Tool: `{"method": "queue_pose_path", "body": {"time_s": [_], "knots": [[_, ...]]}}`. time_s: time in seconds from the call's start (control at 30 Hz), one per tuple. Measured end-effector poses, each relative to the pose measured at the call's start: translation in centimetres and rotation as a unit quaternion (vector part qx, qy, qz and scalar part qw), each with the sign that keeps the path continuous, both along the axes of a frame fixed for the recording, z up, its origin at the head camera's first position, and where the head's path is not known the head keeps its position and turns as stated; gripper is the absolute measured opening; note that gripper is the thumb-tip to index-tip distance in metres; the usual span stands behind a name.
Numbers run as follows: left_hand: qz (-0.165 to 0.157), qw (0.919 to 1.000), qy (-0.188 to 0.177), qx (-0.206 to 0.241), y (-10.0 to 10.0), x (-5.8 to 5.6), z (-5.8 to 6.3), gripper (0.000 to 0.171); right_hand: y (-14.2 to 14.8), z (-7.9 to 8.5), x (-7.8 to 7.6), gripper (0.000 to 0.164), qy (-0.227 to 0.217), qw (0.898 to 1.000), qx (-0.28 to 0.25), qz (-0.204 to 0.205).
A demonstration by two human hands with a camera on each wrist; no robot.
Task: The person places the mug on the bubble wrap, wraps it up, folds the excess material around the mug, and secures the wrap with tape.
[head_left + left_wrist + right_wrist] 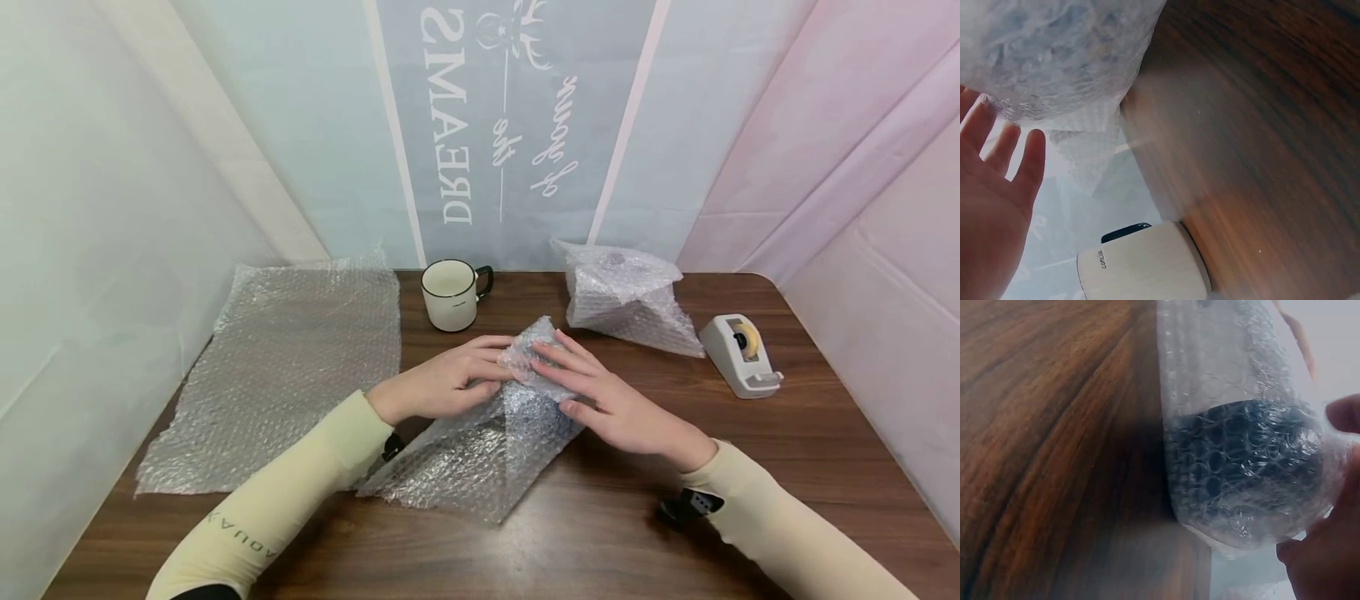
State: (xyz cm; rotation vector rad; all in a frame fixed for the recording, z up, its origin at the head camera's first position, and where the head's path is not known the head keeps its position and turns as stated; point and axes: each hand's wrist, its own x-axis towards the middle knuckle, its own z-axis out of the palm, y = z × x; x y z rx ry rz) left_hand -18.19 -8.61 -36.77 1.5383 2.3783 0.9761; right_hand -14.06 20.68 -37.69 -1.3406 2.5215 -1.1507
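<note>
My left hand (442, 383) and right hand (624, 408), fingers outstretched, rest on the clear plastic bubble-wrap bundle (538, 421) at twelve o'clock; I should press its folded flap (521, 353) snug, avoiding the white, black-rimmed, cylindrical mug (452, 310) at eleven.

Wood-grain tbl (817, 467): bubble-wrap sheet (292, 358) L, white mug (450, 302) rear, wrapped bundle (534, 421) ctr, wrapped pkg (622, 287) & tape dispenser (733, 360) R.

On the brown wood-grained bench (600, 542), around the clear, part-folded bubble-wrap bundle (517, 437), the flat, rectangular clear bubble-wrap sheet (285, 375) lies at nine o'clock, the white cylindrical mug (450, 304) at eleven, the clear, lumpy bubble-wrap parcel (622, 296) at one, the white tape dispenser (750, 377) at two.
</note>
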Motion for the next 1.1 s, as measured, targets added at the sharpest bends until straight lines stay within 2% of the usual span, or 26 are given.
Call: {"method": "queue_pose_path", "body": {"time_s": [0.2, 0.57, 0.73, 0.87, 1.0, 1.1], "knots": [[0.003, 0.9999, -0.010, -0.013, -0.6, 0.2, 0.4, 0.040, -0.2, -0.2, 0.3, 0.054, 0.000, 1.000, 0.013, -0.018], [0.023, 0.9996, 0.015, 0.007, -2.7, 0.4, 1.1, 0.035, -0.3, -0.1, 0.3, 0.047, -0.010, 1.000, 0.007, -0.019], [0.026, 0.9994, 0.022, -0.006, -4.0, 1.0, 1.0, 0.032, -0.4, -0.2, 0.3, 0.042, -0.013, 1.000, 0.001, -0.028], [0.009, 0.9999, 0.000, -0.005, -5.0, 1.7, 0.6, 0.032, -0.5, -0.3, 0.4, 0.042, -0.010, 0.999, 0.008, -0.040], [-0.018, 0.9986, -0.046, 0.021, -5.9, 2.1, 0.1, 0.040, -0.5, -0.4, 0.5, 0.042, -0.010, 0.999, 0.008, -0.043], [-0.043, 0.9969, -0.057, 0.033, -6.3, 2.4, -0.2, 0.045, -0.5, -0.4, 0.5, 0.043, -0.016, 0.999, 0.003, -0.040]]}}
